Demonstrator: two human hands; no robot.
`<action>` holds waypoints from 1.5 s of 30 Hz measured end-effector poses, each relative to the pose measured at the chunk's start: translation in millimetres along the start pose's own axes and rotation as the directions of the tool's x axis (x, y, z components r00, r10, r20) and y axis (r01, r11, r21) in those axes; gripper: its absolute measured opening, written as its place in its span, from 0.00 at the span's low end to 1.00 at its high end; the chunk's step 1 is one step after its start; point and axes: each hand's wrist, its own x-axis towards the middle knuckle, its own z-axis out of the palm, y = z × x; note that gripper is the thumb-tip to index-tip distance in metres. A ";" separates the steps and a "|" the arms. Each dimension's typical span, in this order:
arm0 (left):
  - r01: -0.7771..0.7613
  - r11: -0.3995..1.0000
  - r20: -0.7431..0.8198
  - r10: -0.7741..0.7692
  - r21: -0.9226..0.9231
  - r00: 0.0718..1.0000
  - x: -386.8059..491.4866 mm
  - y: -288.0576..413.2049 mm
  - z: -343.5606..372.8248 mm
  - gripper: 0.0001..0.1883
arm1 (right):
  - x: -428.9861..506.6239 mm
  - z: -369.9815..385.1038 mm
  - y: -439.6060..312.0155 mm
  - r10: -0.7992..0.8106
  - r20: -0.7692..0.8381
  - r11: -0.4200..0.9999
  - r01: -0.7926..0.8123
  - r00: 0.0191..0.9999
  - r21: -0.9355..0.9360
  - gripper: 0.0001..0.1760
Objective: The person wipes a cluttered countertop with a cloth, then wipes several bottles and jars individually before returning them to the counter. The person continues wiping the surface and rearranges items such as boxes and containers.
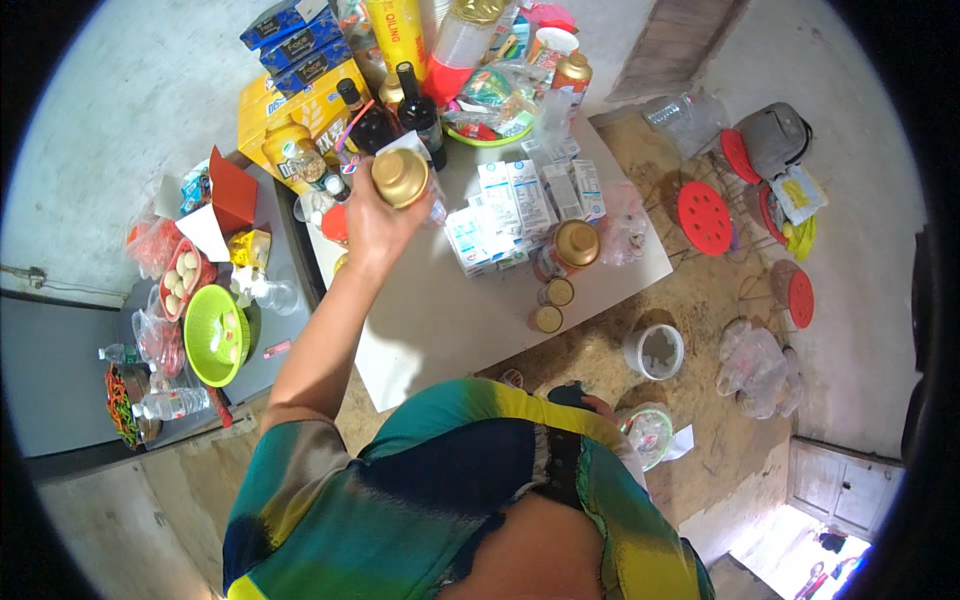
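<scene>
My left hand (382, 225) is closed around a container with a gold cap (400, 178), held above the white table (420, 322). Just beyond it stand dark glass bottles (420, 112). To its right are several white and blue cartons (517, 202), with a second gold-capped container (577, 244) beside them. Two small cans with gold tops (554, 304) stand near the table edge. My right hand (600, 409) shows only in part beside my body, next to a dark object (567, 394); its grip is hidden.
Blue tissue packs (300, 49) lie on a yellow carton box (300, 120) at the back. A green basket (217, 335) and a red tray of round pale items (180, 281) are on the left table. A white bucket (654, 352) and red stools (705, 217) stand on the floor at right.
</scene>
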 end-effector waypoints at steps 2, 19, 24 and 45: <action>0.011 0.999 0.029 -0.010 -0.031 1.000 20.7 2.8 19.4 0.42 | -4.1 5.1 5.4 0.051 -0.036 0.999 -0.051 0.998 -0.002 0.21; 0.178 0.951 0.067 -0.200 0.252 0.977 99.5 -76.0 188.8 0.46 | -72.0 12.2 -65.9 -0.103 -0.237 0.987 0.070 0.966 -0.142 0.20; 0.293 0.927 0.120 -0.326 0.233 0.938 101.4 -70.7 195.9 0.49 | -65.4 21.1 -77.7 -0.098 -0.238 0.981 0.054 0.966 -0.184 0.20; -0.667 0.745 0.661 0.497 0.007 0.562 -44.2 110.2 136.9 0.23 | -31.0 47.3 -129.2 -0.025 -0.227 0.991 -0.005 0.973 -0.133 0.20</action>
